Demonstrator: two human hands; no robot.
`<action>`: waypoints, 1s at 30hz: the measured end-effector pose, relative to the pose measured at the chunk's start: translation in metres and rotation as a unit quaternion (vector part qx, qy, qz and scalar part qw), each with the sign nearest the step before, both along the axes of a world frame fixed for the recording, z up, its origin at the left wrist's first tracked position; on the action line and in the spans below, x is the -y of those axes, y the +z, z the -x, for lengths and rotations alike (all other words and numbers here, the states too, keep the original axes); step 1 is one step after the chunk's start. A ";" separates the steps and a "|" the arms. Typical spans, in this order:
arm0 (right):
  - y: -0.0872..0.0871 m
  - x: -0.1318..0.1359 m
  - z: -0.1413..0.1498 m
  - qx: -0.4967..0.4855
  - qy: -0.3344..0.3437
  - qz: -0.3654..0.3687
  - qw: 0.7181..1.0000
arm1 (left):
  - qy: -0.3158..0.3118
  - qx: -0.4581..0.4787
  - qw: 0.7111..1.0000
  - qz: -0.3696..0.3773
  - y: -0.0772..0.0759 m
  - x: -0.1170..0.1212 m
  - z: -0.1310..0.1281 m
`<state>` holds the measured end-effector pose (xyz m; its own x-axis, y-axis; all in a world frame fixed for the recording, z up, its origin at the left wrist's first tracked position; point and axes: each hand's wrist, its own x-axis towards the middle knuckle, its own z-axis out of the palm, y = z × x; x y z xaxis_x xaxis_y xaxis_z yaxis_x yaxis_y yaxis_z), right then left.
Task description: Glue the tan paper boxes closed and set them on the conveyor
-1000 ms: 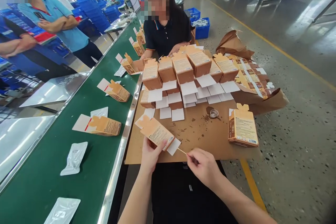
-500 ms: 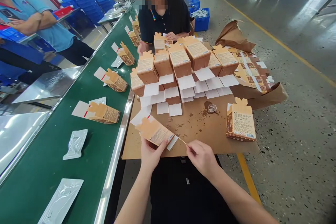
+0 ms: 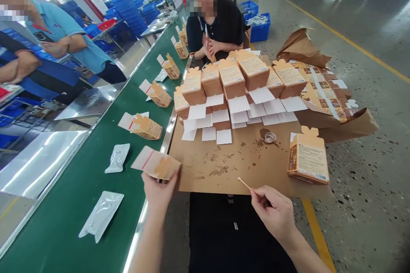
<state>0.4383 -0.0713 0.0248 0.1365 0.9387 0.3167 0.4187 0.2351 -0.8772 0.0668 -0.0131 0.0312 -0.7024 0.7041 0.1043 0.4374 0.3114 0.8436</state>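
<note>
My left hand [image 3: 158,190] grips a flat orange carton [image 3: 156,164] with a white flap and holds it out over the edge of the green conveyor belt [image 3: 80,204]. My right hand [image 3: 272,211] pinches a thin cotton swab [image 3: 244,184] whose tip points left over the brown cardboard work sheet [image 3: 230,166]. A stack of folded orange cartons [image 3: 230,81] with white flaps stands at the far side of the sheet. A small clear glue dish [image 3: 270,137] sits on the sheet, and one carton [image 3: 308,158] lies alone to the right.
Several orange cartons [image 3: 145,126] and clear plastic pouches [image 3: 101,215] lie along the belt. A person in black [image 3: 221,30] sits across the sheet. Flat cartons lie in torn brown paper [image 3: 323,89] at right. People in blue stand at left, with blue crates behind.
My left hand has carried the carton leftward from the work sheet out over the belt. My right hand has kept the swab and stayed near the sheet's front edge.
</note>
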 end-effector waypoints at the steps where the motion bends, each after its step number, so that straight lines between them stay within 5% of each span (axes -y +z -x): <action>1: -0.002 0.000 -0.001 -0.001 0.003 0.002 1.000 | 0.043 -0.012 0.999 0.002 0.003 0.001 0.021; 5: -0.005 -0.001 -0.003 -0.008 0.025 -0.001 1.000 | 0.125 -0.028 0.992 0.017 0.009 0.003 0.086; 8: 0.000 -0.007 0.000 -0.005 0.043 -0.010 0.999 | 0.128 0.001 0.992 0.018 0.005 -0.005 0.102; 16: -0.002 -0.018 0.007 -0.008 0.033 -0.024 0.999 | 0.075 0.026 0.996 -0.038 -0.013 -0.037 0.090; 21: 0.005 -0.024 -0.001 -0.003 0.040 -0.012 0.999 | 0.060 0.037 0.997 -0.039 -0.003 -0.056 0.093; 27: 0.020 -0.022 -0.026 0.011 -0.021 -0.061 0.998 | 0.089 -0.077 0.977 -0.180 0.002 -0.027 0.053; 30: 0.017 -0.016 -0.033 0.019 -0.047 -0.068 0.996 | 0.009 -0.058 0.969 -0.242 0.025 -0.061 0.025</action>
